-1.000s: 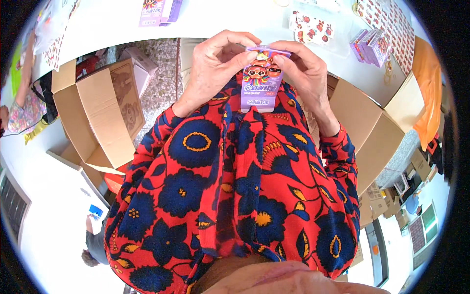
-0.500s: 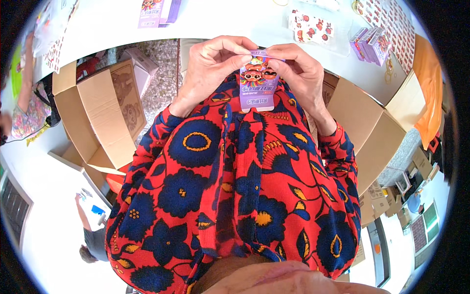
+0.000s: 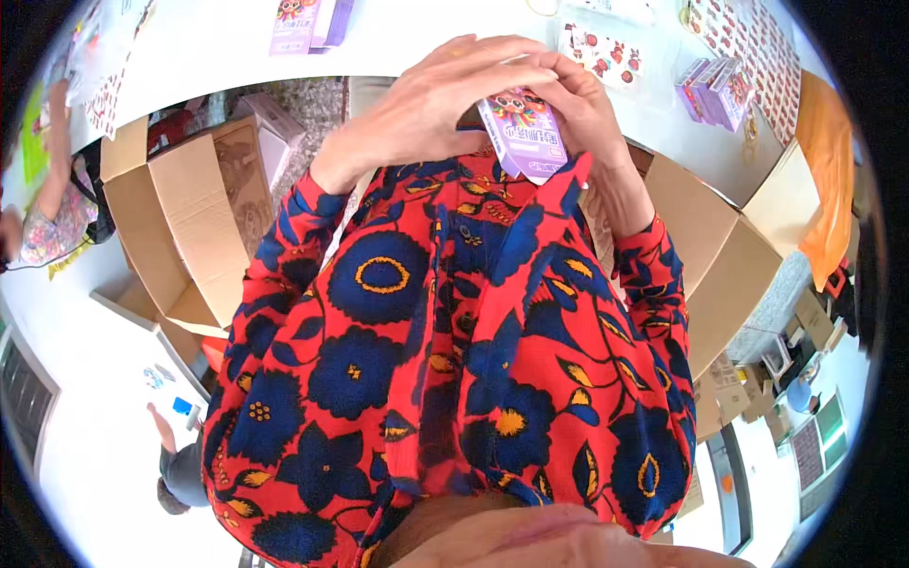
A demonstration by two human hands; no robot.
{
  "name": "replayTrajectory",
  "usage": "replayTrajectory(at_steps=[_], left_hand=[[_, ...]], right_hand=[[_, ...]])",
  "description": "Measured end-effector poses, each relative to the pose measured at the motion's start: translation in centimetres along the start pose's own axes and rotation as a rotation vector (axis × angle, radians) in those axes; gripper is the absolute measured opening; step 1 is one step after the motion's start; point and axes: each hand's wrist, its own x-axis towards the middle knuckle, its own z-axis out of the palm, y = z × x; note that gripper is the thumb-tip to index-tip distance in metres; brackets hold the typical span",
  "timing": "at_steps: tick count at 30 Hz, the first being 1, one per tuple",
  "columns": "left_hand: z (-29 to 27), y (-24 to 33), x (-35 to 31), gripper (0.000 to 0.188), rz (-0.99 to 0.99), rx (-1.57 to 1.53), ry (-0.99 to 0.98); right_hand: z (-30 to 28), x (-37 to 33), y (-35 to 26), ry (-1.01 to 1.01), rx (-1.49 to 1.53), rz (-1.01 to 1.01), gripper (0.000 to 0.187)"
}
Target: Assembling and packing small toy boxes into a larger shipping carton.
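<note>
A small purple carton [image 3: 532, 142] with a colourful cartoon print is between my hands at the near edge of the white table. It is tilted and opened out into a box shape, with a pale flap at its near end. My right hand [image 3: 592, 109] grips its right side and far end. Across the far end reaches my left hand [image 3: 440, 99], its fingers bent over the carton and meeting the right fingers. The fingers hide the carton's far end.
On the table [image 3: 417, 24] stand more purple cartons [image 3: 308, 24] at the left and a group of them [image 3: 717, 93] at the right. Sticker sheets [image 3: 603, 55] lie nearby. Open cardboard boxes flank me, one left [image 3: 204, 227], one right [image 3: 705, 256]. Another person's arm [image 3: 59, 156] shows far left.
The carton went from a flat-looking face to a box shape and turned slightly to the right. My left hand moved from a fingertip pinch to reaching over its far end.
</note>
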Motion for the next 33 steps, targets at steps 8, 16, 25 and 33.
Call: replayTrajectory(at_steps=[8,16,25,33], left_hand=[[1.0,-2.4,0.3,0.039,0.064,-0.22,0.105],[2.0,-3.5,-0.2,0.017,-0.294,-0.442,0.264],[1.5,-2.7,0.1,0.024,-0.302,-0.687,0.06],[1.7,-1.9,0.7,0.023,-0.508,-0.89,0.094]], right_hand=[[1.5,0.1,-2.2,0.165,-0.398,-0.045,0.022],[1.5,0.3,-4.9,0.042,-0.69,-0.456,0.034],[0.0,1.3,-5.6,-0.035,-0.67,-0.278,0.019],[1.6,0.7,-6.0,0.037,-0.745,-0.344,0.017]])
